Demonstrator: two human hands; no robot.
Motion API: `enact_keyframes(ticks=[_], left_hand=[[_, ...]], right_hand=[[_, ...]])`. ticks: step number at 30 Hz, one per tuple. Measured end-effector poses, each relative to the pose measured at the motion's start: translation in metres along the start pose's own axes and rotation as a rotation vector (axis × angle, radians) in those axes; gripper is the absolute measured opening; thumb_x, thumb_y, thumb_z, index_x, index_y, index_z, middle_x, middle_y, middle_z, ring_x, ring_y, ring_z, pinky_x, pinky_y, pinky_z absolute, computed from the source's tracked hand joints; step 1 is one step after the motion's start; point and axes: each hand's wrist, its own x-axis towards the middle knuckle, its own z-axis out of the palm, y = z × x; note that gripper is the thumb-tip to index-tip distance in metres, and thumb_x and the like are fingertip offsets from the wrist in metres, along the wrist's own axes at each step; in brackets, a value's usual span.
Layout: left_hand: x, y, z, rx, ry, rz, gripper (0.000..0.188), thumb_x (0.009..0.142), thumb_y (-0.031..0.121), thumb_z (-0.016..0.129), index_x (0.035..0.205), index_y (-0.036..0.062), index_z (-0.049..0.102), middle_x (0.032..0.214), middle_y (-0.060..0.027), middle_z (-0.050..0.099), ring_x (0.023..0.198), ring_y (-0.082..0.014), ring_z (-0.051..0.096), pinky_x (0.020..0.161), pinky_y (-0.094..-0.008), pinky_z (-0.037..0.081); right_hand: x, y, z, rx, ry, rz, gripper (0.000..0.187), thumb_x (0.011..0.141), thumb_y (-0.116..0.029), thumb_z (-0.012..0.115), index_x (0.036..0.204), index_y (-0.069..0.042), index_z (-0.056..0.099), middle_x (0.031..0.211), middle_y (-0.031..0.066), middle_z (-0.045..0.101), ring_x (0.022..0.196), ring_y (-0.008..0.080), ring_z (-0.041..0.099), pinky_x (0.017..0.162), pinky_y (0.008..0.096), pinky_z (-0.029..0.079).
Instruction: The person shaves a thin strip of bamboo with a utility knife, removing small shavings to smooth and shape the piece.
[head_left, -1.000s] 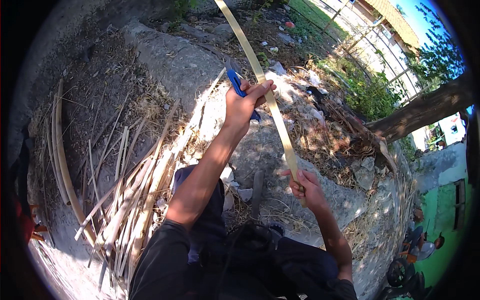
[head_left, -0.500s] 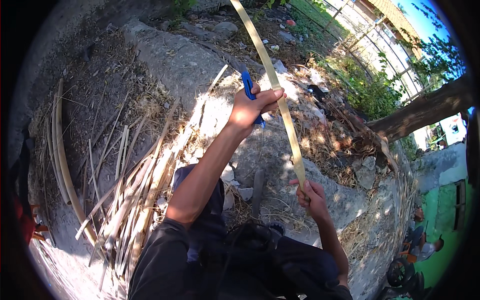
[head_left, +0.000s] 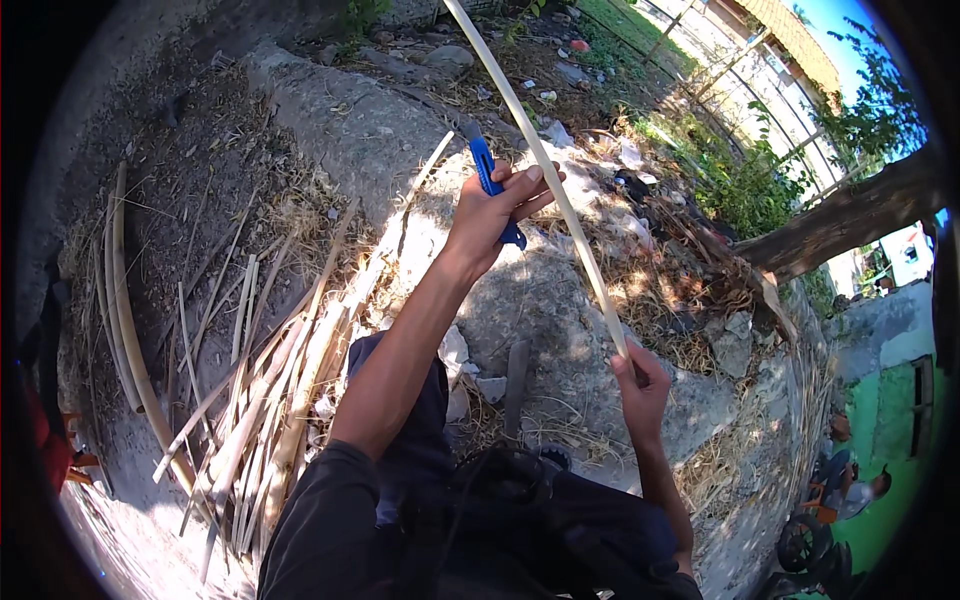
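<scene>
A long, pale, flexible strip that looks like split bamboo [head_left: 580, 238] slants from the top of the view down to my right hand [head_left: 643, 392]. My right hand is closed on its lower end. My left hand [head_left: 482, 222] grips a blue utility knife [head_left: 482, 160] in the palm, its tip pointing up and away. The thumb and stretched fingers of that hand meet the strip partway along. The strip's far end runs out of view at the top.
A pile of split strips [head_left: 285, 400] lies at the left, beside longer curved pieces [head_left: 135, 345]. A dark flat piece [head_left: 516, 385] rests on the rocky ground before me. A tree trunk [head_left: 850, 222] leans in at the right; a seated person [head_left: 858, 495] is farther off.
The strip has turned from its broad face to a narrower side. My left hand has shifted slightly left with the knife, and my right hand slightly up and right.
</scene>
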Motion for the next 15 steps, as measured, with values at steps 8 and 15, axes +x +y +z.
enact_keyframes(ticks=[8,15], left_hand=[[-0.005,0.001,0.003,0.135,-0.003,0.15,0.034,0.097,0.003,0.072,0.094,0.0141,0.04,0.109,-0.0202,0.073,0.112,-0.0276,0.073,0.096,-0.0395,0.064],[-0.01,0.001,0.012,0.268,0.117,0.285,0.039,0.091,-0.001,0.077,0.092,0.0097,0.04,0.101,-0.0209,0.073,0.101,-0.028,0.076,0.09,-0.0385,0.066]], right_hand=[[0.003,-0.019,0.001,-0.106,0.053,-0.034,0.037,0.09,-0.008,0.081,0.125,0.001,0.073,0.1,0.0067,0.07,0.086,0.0129,0.065,0.068,0.0263,0.05],[0.001,-0.034,0.006,-0.187,0.061,-0.113,0.036,0.088,0.002,0.076,0.124,0.003,0.073,0.101,0.009,0.068,0.086,0.0152,0.066,0.063,0.0276,0.053]])
